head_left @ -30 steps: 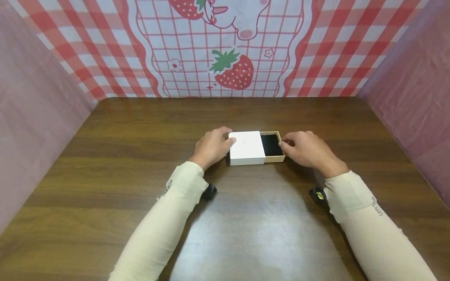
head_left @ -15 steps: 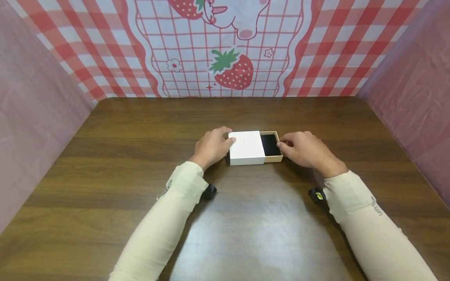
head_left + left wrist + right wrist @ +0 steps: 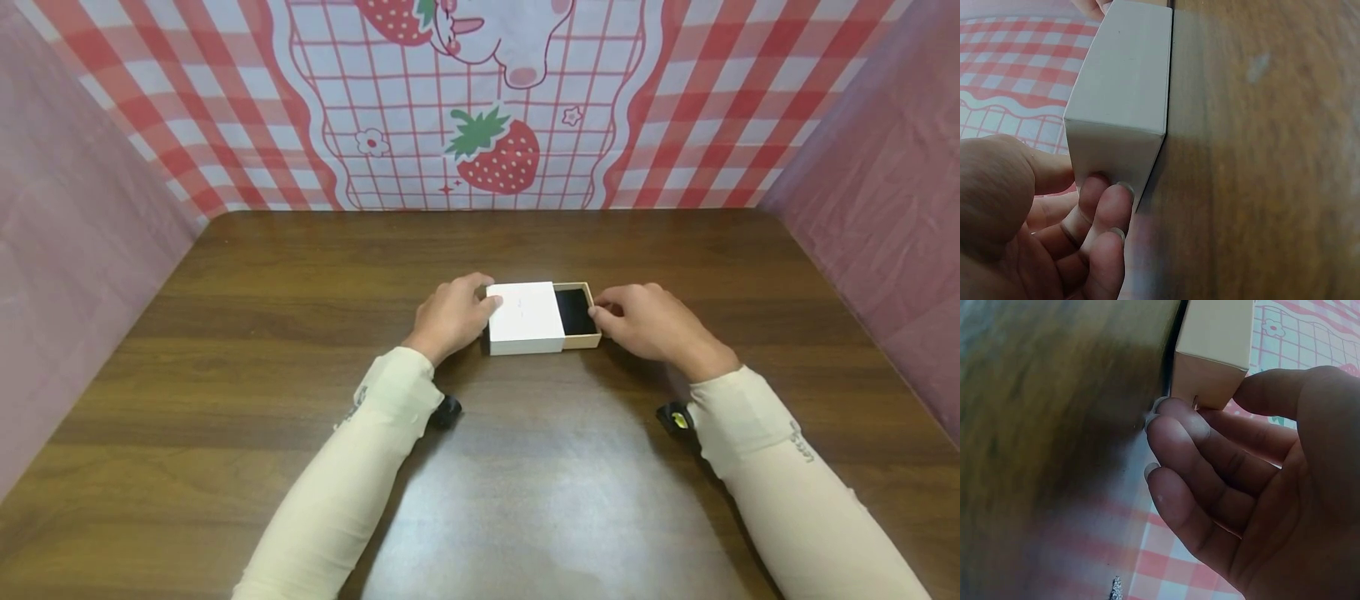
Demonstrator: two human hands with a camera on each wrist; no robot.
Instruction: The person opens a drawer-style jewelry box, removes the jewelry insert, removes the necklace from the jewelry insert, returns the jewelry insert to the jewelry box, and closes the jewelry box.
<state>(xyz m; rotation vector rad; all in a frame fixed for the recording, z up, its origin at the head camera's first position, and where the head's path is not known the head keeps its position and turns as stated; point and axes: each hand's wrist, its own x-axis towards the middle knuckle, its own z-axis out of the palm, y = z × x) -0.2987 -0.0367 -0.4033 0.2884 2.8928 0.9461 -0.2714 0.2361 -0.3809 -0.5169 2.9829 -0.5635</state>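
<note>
A white box sleeve (image 3: pixel 525 318) lies flat on the table, with faint small print on top. Out of its right end sticks a tan inner tray (image 3: pixel 582 342), and a black lining or insert (image 3: pixel 574 312) shows inside it. My left hand (image 3: pixel 453 317) holds the sleeve's left end, thumb on the top edge; in the left wrist view its curled fingertips press the end wall (image 3: pixel 1113 153). At the tray's outer end, my right hand (image 3: pixel 652 323) has its thumb at the rim and its fingers bent against the end face (image 3: pixel 1207 381).
The brown wooden table (image 3: pixel 480 467) spreads around the box. Behind it hangs a red-and-white checked cloth (image 3: pixel 495 158) with strawberries, and pink cloth walls (image 3: pixel 877 183) stand at both sides. Black wrist cameras (image 3: pixel 448 412) sit under the cuffs.
The tan tray has slid a little left into the white sleeve, and my right hand has moved left with it. My left hand and the sleeve have stayed in place.
</note>
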